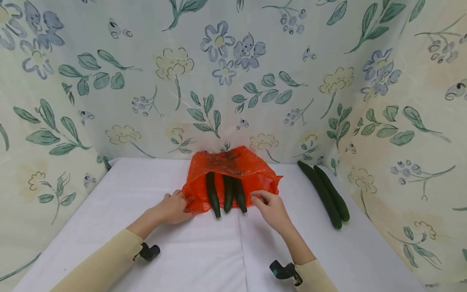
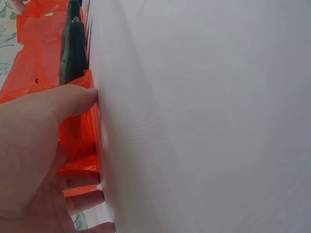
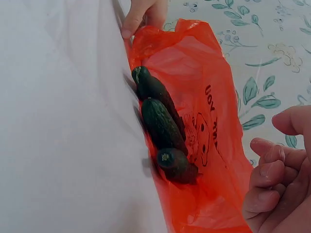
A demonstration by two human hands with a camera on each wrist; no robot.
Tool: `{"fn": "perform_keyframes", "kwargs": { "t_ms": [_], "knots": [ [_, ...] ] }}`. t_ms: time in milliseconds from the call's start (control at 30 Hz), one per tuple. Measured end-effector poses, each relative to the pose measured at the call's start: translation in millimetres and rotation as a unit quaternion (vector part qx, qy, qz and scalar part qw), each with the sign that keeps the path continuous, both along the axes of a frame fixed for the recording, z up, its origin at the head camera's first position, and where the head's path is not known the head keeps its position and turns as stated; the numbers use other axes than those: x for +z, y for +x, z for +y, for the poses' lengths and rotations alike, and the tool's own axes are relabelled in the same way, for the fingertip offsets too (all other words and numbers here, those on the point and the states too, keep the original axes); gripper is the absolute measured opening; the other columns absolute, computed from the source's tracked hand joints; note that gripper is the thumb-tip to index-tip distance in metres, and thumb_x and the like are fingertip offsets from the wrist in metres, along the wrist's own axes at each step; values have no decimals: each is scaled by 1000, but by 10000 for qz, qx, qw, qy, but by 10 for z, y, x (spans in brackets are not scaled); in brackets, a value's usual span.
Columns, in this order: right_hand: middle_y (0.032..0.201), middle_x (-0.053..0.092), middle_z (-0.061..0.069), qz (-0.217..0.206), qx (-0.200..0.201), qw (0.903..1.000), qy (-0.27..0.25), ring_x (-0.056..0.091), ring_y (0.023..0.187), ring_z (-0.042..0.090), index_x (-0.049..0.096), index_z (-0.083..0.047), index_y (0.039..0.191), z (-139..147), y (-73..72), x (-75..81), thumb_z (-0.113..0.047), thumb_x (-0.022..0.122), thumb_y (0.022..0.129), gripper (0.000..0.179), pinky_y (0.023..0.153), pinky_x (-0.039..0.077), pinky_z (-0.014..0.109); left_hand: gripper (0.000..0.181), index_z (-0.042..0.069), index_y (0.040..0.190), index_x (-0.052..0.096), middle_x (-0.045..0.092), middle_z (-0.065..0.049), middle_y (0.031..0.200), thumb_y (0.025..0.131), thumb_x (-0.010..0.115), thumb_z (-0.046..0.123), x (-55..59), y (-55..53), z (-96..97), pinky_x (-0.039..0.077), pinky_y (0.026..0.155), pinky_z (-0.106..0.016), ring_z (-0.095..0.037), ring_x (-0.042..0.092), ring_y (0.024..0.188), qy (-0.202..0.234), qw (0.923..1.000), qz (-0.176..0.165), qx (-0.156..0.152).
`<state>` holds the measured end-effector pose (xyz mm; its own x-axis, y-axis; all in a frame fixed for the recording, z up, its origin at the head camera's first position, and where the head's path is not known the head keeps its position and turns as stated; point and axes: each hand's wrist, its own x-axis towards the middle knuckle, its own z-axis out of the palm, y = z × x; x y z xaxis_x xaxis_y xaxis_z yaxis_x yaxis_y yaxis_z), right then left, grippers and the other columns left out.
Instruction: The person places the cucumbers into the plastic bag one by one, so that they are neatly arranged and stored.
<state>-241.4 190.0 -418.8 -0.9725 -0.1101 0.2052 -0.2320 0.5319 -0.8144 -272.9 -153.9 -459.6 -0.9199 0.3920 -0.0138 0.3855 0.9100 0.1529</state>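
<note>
A red plastic bag (image 1: pixel 233 160) with dark print lies on the white cloth, its mouth toward me. Three cucumbers (image 1: pixel 228 194) lie side by side in it, their near ends sticking out past the mouth. My left hand (image 1: pixel 176 207) rests at the bag's left corner; in the left wrist view its thumb and spread fingers (image 2: pixel 80 199) press down over the red plastic. By the right side of the mouth hovers my right hand (image 1: pixel 271 211). In the right wrist view its loosely bent fingers (image 3: pixel 267 174) hold nothing, with a gap to the thumb.
Two more cucumbers (image 1: pixel 330 194) lie together on the white cloth (image 1: pixel 204 251) at the right. Floral curtains (image 1: pixel 233 93) hang behind and on both sides of the table. Each wrist carries a small black camera (image 1: pixel 149 252).
</note>
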Motion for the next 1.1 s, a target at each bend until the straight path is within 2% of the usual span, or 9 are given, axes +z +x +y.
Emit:
{"fn": "perform_keyframes", "kwargs": {
  "t_ms": [400, 667, 867, 933, 1100],
  "knots": [
    [84, 54, 13, -405, -400, 9972, -482, 48, 65, 21, 68, -13, 125, 452, -74, 40, -32, 60, 101, 32, 57, 45, 24, 54, 13, 131, 67, 58, -9, 127, 88, 72, 45, -4, -6, -4, 41, 100, -62, -33, 46, 128, 90, 9998, -137, 92],
    [86, 57, 10, -588, -910, 9924, -578, 53, 69, 29, 66, -18, 129, 732, -98, 57, -43, 61, 99, 39, 63, 53, 25, 54, 14, 131, 66, 58, -9, 127, 88, 72, 46, -7, -12, -26, 41, 99, -61, -32, 46, 127, 47, 9999, -108, 120],
    [81, 55, 7, -611, -1181, 9889, -671, 53, 68, 30, 64, -18, 131, 968, -132, -19, -46, 58, 100, 43, 64, 54, 28, 53, 14, 131, 66, 58, -9, 127, 88, 71, 46, -3, -18, -33, 41, 99, -61, -32, 46, 128, 89, 9999, -79, 64],
    [80, 55, 6, -618, -1305, 9868, -728, 54, 70, 34, 64, -17, 132, 1043, -135, -43, -47, 58, 100, 44, 64, 54, 29, 53, 14, 130, 66, 58, -9, 127, 88, 72, 45, 5, -10, -28, 41, 99, -61, -32, 46, 127, 116, 9999, -96, 52],
    [77, 56, 3, -607, -1592, 9818, -844, 55, 69, 31, 64, -16, 132, 1235, -105, -54, -46, 58, 100, 44, 63, 53, 27, 54, 14, 131, 66, 58, -9, 127, 88, 71, 46, 2, -1, -13, 41, 100, -64, -32, 47, 127, 86, 9999, -60, 30]
  ]
}}
